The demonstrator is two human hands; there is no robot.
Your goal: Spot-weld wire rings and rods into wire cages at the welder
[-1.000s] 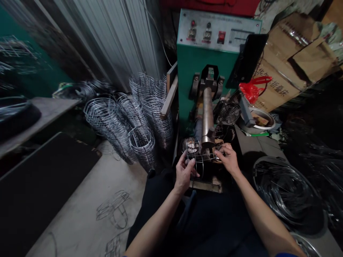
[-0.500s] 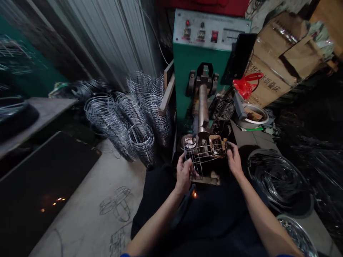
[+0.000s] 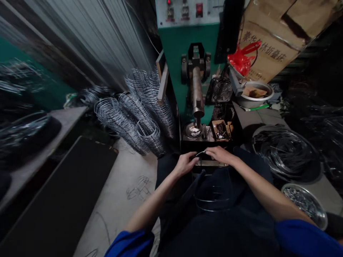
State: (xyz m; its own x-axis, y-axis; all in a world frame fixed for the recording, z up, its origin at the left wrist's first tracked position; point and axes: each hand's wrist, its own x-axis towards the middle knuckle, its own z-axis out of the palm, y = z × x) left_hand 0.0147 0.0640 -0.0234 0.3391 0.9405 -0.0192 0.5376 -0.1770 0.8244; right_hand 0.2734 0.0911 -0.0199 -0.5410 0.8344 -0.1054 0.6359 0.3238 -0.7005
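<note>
A thin wire frame (image 3: 213,210) rests over my dark-clothed lap, with its curved wires showing faintly against the cloth. My left hand (image 3: 186,163) pinches the near end of a bright curved wire at the top of this frame. From the other side, my right hand (image 3: 219,154) grips the same wire between thumb and fingers. Just beyond both hands, the welding machine (image 3: 171,46) holds out a thick metal arm (image 3: 197,91) above a lower electrode. The hands are apart from that arm. Much of the frame blends into the dark clothing.
Stacks of wire baskets (image 3: 125,125) stand on the left. A wooden bar (image 3: 162,87) juts beside the machine. To the right are a tray of wires (image 3: 284,153), a bowl of small metal pieces (image 3: 305,203), a metal basin (image 3: 255,96) and a cardboard box (image 3: 268,43).
Both hands have drawn the wire frame back from the machine's arm toward my lap and come closer together. The sparks seen earlier are gone. The view has tilted down.
</note>
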